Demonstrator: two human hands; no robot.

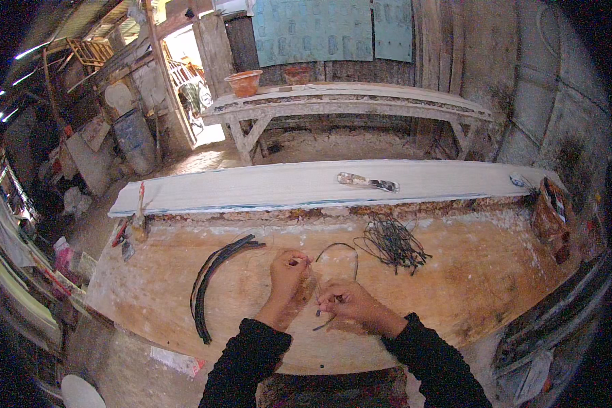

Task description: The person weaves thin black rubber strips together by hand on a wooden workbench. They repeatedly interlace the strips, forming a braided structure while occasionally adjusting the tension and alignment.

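Observation:
My left hand (290, 273) is over the middle of the wooden board, thumb and fingers pinched together. What lies between its fingertips is too small to make out. Beside those fingertips a thin black strand (347, 247) begins, arches to the right and drops behind my right hand (349, 302). My right hand pinches this strand; a short dark end sticks out below its fingers. To the left rests a curved bundle of black strips (204, 289). A loose tangle of thin black cords (396, 246) lies beyond my right hand.
Behind the wooden board (469, 285) runs a long white plank (265, 187) with a stained handled tool (368, 182) on it. A brush (140, 216) leans at its left end; a brown container (549, 216) stands right. Farther back, a bench (360, 105) carries orange-brown bowls (244, 84).

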